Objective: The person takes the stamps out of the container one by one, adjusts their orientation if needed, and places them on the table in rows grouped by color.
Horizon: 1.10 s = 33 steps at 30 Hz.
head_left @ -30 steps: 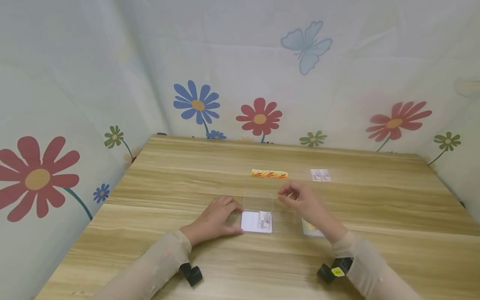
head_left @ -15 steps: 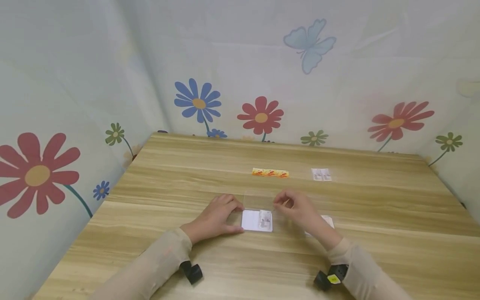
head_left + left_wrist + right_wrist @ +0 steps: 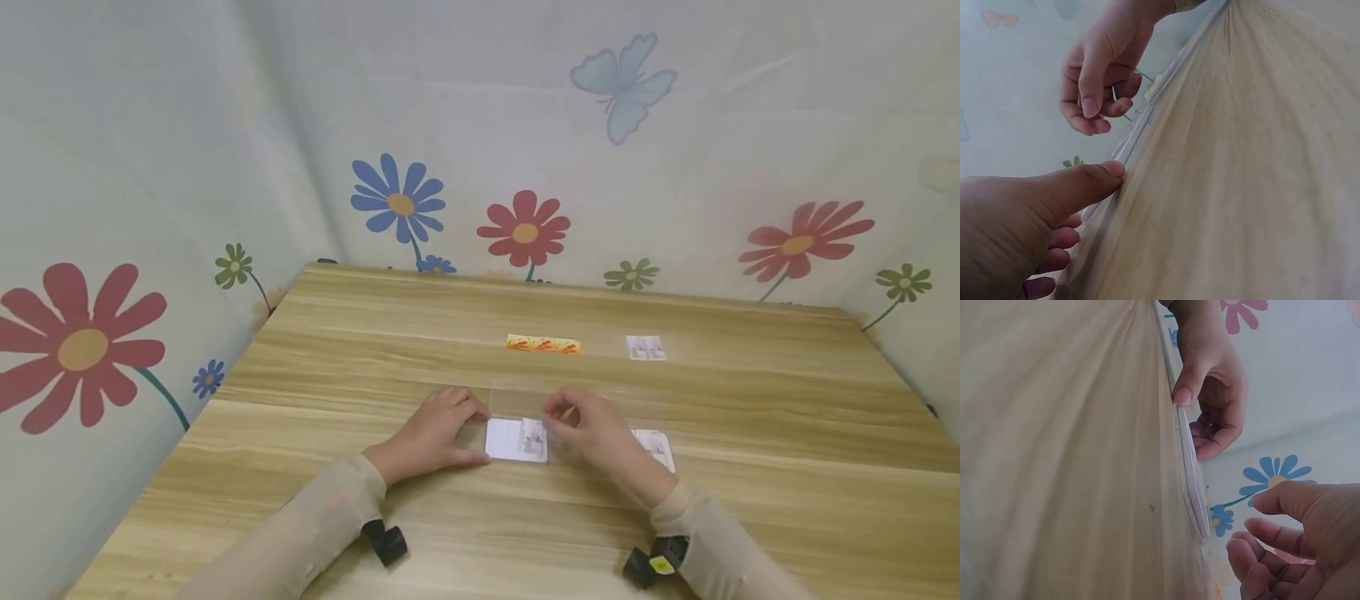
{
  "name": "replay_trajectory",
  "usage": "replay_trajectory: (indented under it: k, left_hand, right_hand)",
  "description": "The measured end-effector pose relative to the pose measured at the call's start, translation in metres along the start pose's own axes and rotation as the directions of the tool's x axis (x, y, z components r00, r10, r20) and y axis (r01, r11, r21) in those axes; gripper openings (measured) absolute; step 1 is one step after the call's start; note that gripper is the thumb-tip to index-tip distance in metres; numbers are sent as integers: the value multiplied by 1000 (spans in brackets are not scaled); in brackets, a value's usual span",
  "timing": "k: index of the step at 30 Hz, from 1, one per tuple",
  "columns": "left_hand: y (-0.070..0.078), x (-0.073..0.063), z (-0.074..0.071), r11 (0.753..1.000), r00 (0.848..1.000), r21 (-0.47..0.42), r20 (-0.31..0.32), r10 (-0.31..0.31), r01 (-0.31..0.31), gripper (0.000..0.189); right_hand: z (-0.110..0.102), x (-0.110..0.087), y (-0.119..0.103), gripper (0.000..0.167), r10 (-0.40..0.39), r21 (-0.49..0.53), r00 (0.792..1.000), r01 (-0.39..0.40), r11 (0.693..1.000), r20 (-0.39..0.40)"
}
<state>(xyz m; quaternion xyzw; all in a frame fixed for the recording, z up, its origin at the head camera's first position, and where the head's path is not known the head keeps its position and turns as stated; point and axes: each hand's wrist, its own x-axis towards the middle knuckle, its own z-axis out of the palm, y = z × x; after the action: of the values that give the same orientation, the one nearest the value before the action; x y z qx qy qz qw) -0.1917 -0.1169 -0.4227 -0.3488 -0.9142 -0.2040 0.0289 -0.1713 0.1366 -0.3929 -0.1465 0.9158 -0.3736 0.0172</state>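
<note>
A small white notepad (image 3: 504,439) lies on the table, a clear sheet (image 3: 517,397) spread beyond its far edge. On its right half sits a pale printed sticker (image 3: 533,439). My left hand (image 3: 435,433) holds the pad by its left side, thumb at the near corner and fingers at the far one. Beside the pad's right edge hovers my right hand (image 3: 596,429), fingers bent and thumb apart from them. Both wrist views show nothing between the right fingers. A second white pad (image 3: 656,450) with a printed picture is partly hidden behind the right forearm.
Farther back lie a yellow-and-red strip (image 3: 543,344) of stickers and a pair of pale printed stickers (image 3: 646,348). The wood-grain table (image 3: 360,342) meets a flowered cloth backdrop (image 3: 465,100). Each wrist wears a black camera (image 3: 386,543).
My right hand has drawn nearer to me and slightly left, from beside the clear sheet to the pad's right edge. More of the second pad now shows. The left hand keeps its hold.
</note>
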Motion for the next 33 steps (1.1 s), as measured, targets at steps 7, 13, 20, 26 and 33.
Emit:
replay_trajectory:
  k: [7, 13, 20, 26, 33]
  left_hand:
    - [1, 1, -1, 1000, 1000, -1, 0, 10, -10, 50]
    - [1, 1, -3, 1000, 1000, -5, 1, 9, -9, 49]
    - [1, 1, -2, 1000, 1000, 9, -6, 11, -11, 49]
    - [0, 2, -1, 1000, 1000, 7, -10, 13, -13, 50]
    - [-1, 1, 1, 1000, 1000, 10, -17, 19, -19, 49]
  right_hand:
    - [5, -1, 1, 12, 8, -56, 1000, -8, 998, -11]
    - [9, -1, 3, 14, -12, -71, 1000, 13, 997, 6]
    - [12, -1, 3, 14, -70, -117, 998, 69, 991, 1]
    - [14, -2, 4, 15, -75, -164, 997, 72, 984, -11]
    - [16, -2, 4, 14, -58, -191, 998, 51, 980, -33]
